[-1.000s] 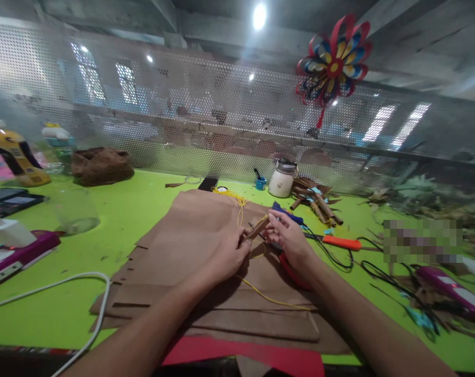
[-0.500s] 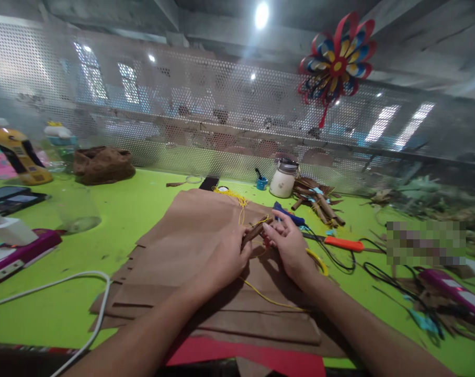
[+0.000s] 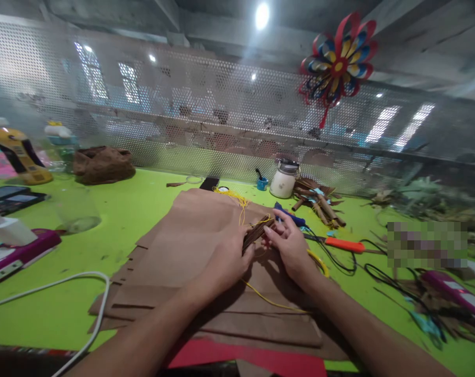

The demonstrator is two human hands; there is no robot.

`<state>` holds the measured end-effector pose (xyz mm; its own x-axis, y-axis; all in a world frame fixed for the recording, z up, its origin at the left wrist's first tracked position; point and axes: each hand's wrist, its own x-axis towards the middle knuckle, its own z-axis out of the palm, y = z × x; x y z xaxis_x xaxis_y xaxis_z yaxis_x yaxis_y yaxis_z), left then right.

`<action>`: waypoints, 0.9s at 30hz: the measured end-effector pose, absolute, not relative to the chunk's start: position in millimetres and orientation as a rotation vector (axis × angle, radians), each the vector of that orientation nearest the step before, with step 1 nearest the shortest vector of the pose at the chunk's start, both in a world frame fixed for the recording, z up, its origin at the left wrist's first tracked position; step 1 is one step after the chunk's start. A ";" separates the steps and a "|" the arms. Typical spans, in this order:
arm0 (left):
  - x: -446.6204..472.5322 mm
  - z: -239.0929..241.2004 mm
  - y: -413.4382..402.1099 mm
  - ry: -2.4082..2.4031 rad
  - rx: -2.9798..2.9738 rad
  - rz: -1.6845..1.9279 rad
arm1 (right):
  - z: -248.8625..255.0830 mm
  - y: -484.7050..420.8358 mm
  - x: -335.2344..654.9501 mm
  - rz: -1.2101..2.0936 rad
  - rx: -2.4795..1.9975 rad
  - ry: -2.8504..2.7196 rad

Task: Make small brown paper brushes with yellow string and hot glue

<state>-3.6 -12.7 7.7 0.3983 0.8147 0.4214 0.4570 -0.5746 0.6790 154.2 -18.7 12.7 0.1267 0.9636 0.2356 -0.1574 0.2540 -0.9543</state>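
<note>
Between my two hands is a small brown rolled bundle (image 3: 257, 234), tilted up to the right. My left hand (image 3: 232, 254) is closed round its lower left end. At the upper right end, the fingers of my right hand (image 3: 288, 241) pinch the bundle and a yellow string (image 3: 274, 302) that crosses it. That string trails down over the brown paper sheets (image 3: 182, 246) stacked beneath my hands. More yellow string (image 3: 232, 196) lies tangled at the stack's far edge. My fingers hide part of the bundle's right end.
Right of my hands lie a blue-handled tool (image 3: 290, 215), an orange-handled tool (image 3: 343, 245) and black cords. Behind stand a white jar (image 3: 283, 180) and a pile of brown rolls (image 3: 321, 204). Leftward are a clear cup (image 3: 78, 212), a purple power strip (image 3: 25, 254) and a white cable (image 3: 102, 303).
The bundle has turned a little in my fingers, so more of its layered side shows. Both hands stay in nearly the same place.
</note>
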 end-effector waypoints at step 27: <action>-2.4 13.7 -16.5 1.026 2.160 1.063 | 14.8 -18.6 155.9 1.025 -0.942 -1.150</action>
